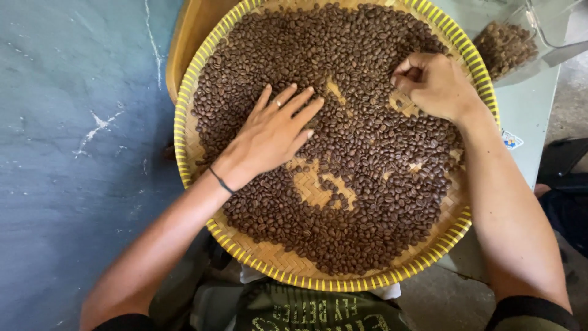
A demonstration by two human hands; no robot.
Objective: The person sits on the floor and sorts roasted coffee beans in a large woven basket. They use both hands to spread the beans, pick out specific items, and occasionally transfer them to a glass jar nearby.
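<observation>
While our left hand [272,132] lies flat and open on coffee beans [367,153] filling the woven tray [184,141], our right hand [435,83] pinches beans, fingertips hidden; beyond it, a clear tub [551,27] of beans is cut off.

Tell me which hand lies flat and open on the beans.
The left hand lies flat with fingers spread on the coffee beans; the right hand is curled, pinching.

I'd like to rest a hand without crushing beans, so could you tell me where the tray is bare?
Bare weave shows on the woven tray in a patch just below the left hand, in small gaps near the right hand, and along the near rim. Elsewhere, coffee beans lie crowded.
</observation>
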